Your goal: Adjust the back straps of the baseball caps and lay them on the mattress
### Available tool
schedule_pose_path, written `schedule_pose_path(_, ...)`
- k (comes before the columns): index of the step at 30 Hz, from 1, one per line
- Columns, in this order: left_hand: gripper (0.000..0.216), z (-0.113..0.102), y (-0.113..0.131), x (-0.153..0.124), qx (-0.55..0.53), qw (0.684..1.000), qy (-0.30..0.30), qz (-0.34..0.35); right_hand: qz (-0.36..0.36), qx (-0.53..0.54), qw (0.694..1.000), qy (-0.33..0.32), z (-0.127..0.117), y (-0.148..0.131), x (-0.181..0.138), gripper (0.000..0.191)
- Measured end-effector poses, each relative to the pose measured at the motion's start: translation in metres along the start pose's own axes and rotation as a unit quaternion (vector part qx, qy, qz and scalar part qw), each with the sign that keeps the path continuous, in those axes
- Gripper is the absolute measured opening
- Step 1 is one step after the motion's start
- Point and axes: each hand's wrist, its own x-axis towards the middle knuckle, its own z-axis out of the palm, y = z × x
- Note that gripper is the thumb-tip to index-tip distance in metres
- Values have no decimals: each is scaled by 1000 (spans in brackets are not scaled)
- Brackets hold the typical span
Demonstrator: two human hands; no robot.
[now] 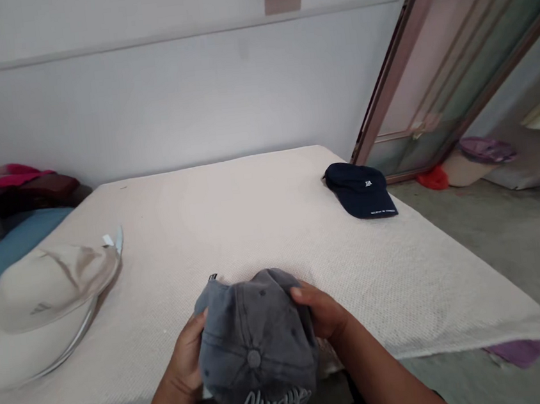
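A washed grey cap [258, 341] with pale embroidered lettering on its front sits at the near edge of a cream-covered table [252, 217]. My left hand [187, 358] grips its left side, fingers curled under the fabric. My right hand [323, 312] holds its right side, thumb on top of the crown. The cap's crown faces up, its lettered front turned toward me.
A navy cap [360, 189] lies at the table's far right. A beige wide-brimmed hat [44, 303] rests on the left side. Piled cloth and cushions [13, 190] sit on a blue surface at far left. A sliding door [458, 60] and concrete floor are to the right.
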Motion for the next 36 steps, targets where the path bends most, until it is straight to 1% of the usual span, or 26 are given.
schedule_pose_path(1, 24, -1, 0, -1, 6, 1000, -8, -25, -12, 3, 1000, 14, -1, -1, 1, 38)
schedule_pose_path(4, 21, -7, -1, -6, 36, 997, -42, -59, -32, -12, 998, 47, -3, -5, 6, 33)
schedule_pose_path(7, 21, -14, -2, -9, 85, 992, -58, -76, -30, -35, 998, 40, -3, -6, 12, 21)
schedule_pose_path(9, 21, -17, 0, -9, 114, 990, -53, -71, -27, -42, 998, 33, -2, -6, 15, 16)
schedule_pose_path(11, 21, -18, 3, -7, 128, 989, -50, -61, -31, -57, 997, 37, 1, -6, 17, 17)
schedule_pose_path(13, 22, -16, 6, -5, 136, 988, -44, -49, -41, -92, 993, 53, 4, -6, 19, 23)
schedule_pose_path(15, 27, -13, 6, -2, 142, 989, -32, -35, -44, -146, 985, 79, 6, -6, 22, 33)
schedule_pose_path(16, 31, -11, 6, -1, 143, 989, -24, -25, -43, -172, 980, 93, 7, -5, 23, 35)
schedule_pose_path(18, 34, -10, 3, 2, 144, 990, -7, -4, -39, -203, 971, 118, 7, -4, 25, 32)
schedule_pose_path(20, 28, -10, -1, 6, 135, 991, 8, 11, -42, -192, 971, 137, 6, -3, 27, 28)
schedule_pose_path(22, 18, -12, -5, 9, 116, 993, 21, 18, -54, -143, 977, 146, 4, -3, 28, 24)
schedule_pose_path(24, 13, -14, -7, 11, 98, 995, 13, 22, -72, -84, 982, 151, 2, -6, 28, 21)
schedule_pose_path(27, 14, -13, -7, 10, 85, 996, 4, 40, -97, -29, 982, 160, 1, -10, 28, 21)
schedule_pose_path(30, 15, -7, -7, 8, 101, 993, 7, 57, -109, -42, 982, 150, 1, -14, 27, 21)
schedule_pose_path(32, 16, -4, -8, 7, 126, 991, -8, 45, -109, -79, 982, 135, 1, -14, 25, 24)
schedule_pose_path(36, 15, 3, -10, 7, 132, 991, -16, 26, -67, -127, 984, 108, 3, -12, 23, 20)
